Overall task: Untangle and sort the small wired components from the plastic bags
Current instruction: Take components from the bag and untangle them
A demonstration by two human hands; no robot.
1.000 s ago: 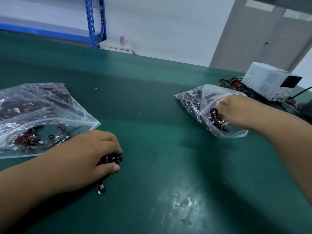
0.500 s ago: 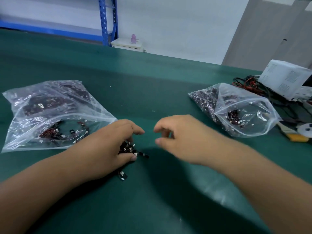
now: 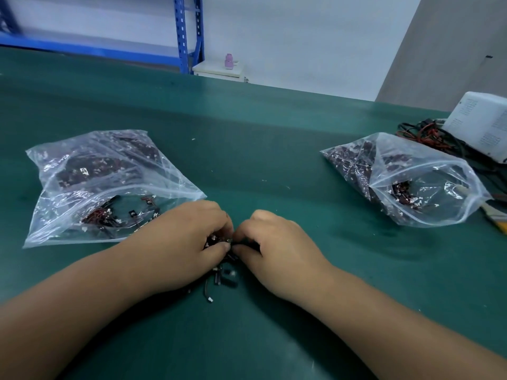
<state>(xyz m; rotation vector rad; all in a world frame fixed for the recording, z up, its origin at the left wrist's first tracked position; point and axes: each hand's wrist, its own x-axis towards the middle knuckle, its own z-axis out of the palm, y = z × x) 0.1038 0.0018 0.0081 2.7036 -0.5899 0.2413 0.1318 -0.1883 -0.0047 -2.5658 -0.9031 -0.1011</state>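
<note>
Nearest, low in the middle of the green table (image 3: pixel 247 165): a small dark tangle of wired components (image 3: pixel 222 273), lying on the mat and partly hidden under the knuckles. Black bodies, thin dark leads, tiny white plugs at the ends. Roughly elongated near to far, with one loose lead trailing toward the viewer and ending in a white plug. Pinched at its far end from both sides: left hand (image 3: pixel 186 242) with fingers curled and thumb pressed to fingertips on the tangle, right hand (image 3: pixel 277 248) curled the same way and gripping it, the fingertips of the two hands meeting over it. Farther back on the left, just beside the left hand, a clear plastic bag (image 3: pixel 104 185) lying flat; loose red-and-black wired pieces with white plugs scattered in its near part, denser dark bundles packed in its far part. Well apart on the right, a second clear bag (image 3: pixel 428 187) with its mouth gaping toward the right; dark pieces heaped in the closed far-left corner, a few more close to the mouth. Beside that mouth, a yellow-handled tool (image 3: pixel 495 216), too cropped to identify. Behind it, tangled red and black cables (image 3: pixel 428 133) against a white vented box (image 3: pixel 482 124). Beyond the table, blue shelving (image 3: pixel 189 31) and a pink bottle (image 3: pixel 229 61) on a white cabinet (image 3: pixel 219 71).
</note>
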